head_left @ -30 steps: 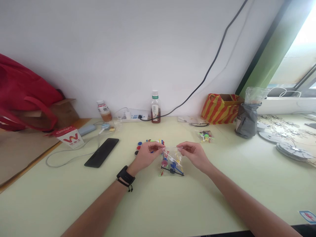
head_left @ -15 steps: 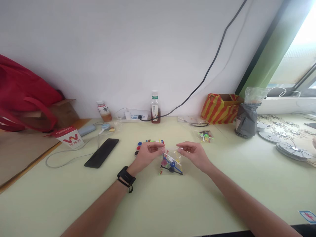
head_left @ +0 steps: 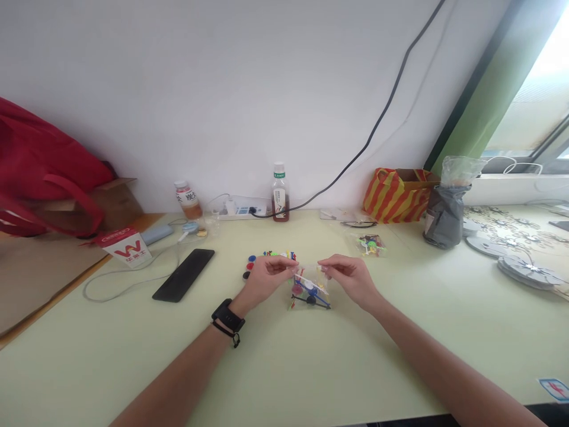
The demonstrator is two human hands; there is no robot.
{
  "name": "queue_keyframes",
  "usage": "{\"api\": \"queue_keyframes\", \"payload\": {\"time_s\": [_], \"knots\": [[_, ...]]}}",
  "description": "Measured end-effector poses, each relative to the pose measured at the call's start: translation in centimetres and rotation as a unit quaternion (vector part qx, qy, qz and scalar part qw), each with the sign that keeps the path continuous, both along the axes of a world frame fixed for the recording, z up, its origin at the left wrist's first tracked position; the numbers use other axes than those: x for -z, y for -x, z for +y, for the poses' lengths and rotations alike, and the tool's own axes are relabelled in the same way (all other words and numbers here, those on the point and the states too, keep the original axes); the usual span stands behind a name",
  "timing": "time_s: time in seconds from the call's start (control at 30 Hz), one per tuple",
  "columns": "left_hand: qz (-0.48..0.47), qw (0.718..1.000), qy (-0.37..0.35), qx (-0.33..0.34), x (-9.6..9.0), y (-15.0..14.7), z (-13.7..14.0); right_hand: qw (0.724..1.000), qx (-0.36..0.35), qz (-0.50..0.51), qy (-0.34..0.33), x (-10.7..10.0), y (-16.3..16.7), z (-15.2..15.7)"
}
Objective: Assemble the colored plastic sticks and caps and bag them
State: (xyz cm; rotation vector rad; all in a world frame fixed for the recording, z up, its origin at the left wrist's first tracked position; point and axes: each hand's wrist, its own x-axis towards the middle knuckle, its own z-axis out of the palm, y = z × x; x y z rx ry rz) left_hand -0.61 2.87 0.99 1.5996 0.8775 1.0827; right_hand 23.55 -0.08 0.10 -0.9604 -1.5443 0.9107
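Between my hands is a clear plastic bag (head_left: 310, 292) with small coloured plastic pieces inside: blue, black, white, red and yellow. My left hand (head_left: 269, 276) pinches its upper left corner. At the upper right corner, my right hand (head_left: 349, 277) pinches the bag between thumb and fingers. Behind my left hand lie loose round pieces, among them a red disc (head_left: 250, 266) and a blue disc (head_left: 252, 258). More small coloured pieces (head_left: 278, 254) lie just past my left fingers, partly hidden. Farther back on the right rests another filled clear bag (head_left: 370, 245).
A black phone-like slab (head_left: 184, 275) and a red-white box (head_left: 127, 248) lie left. Two drink bottles, one at centre (head_left: 280, 193), and a power strip (head_left: 242, 207) stand by the wall. To the right are a striped bag (head_left: 398, 196), a grey bag (head_left: 446, 216) and stacked grey discs (head_left: 528, 271).
The bag's lower part has swung up slightly, and the pieces inside have shifted a little. Both hands keep their pinch in nearly the same place.
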Motion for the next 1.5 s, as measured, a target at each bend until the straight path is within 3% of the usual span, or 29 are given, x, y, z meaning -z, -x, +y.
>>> {"api": "queue_keyframes", "payload": {"time_s": [0.3, 0.53, 0.83, 1.0, 1.3, 1.5], "knots": [[0.008, 1.0, -0.002, -0.004, -0.09, -0.23, -0.25, 0.995, 0.045, -0.071, -0.052, -0.37, 0.06, -0.4], [0.115, 0.985, -0.123, -0.024, -0.13, 0.2, 0.03, 0.998, 0.025, -0.062, -0.012, -0.51, 0.3, -0.36], [0.081, 0.994, -0.069, 0.004, -0.4, 0.38, 0.05, 0.999, -0.021, 0.022, 0.045, -0.45, 0.03, -0.3], [0.018, 0.999, -0.045, 0.022, -0.58, 0.4, -0.17, 0.997, -0.026, 0.055, 0.037, -0.61, -0.21, -0.19], [-0.005, 1.0, 0.019, 0.015, -0.14, -0.23, -0.32, 1.0, -0.008, -0.022, 0.006, -0.73, -0.24, -0.39], [0.095, 0.995, 0.004, 0.038, -0.22, 0.15, 0.05, 0.987, 0.014, -0.157, -0.03, -0.66, -0.38, -0.23]]}}
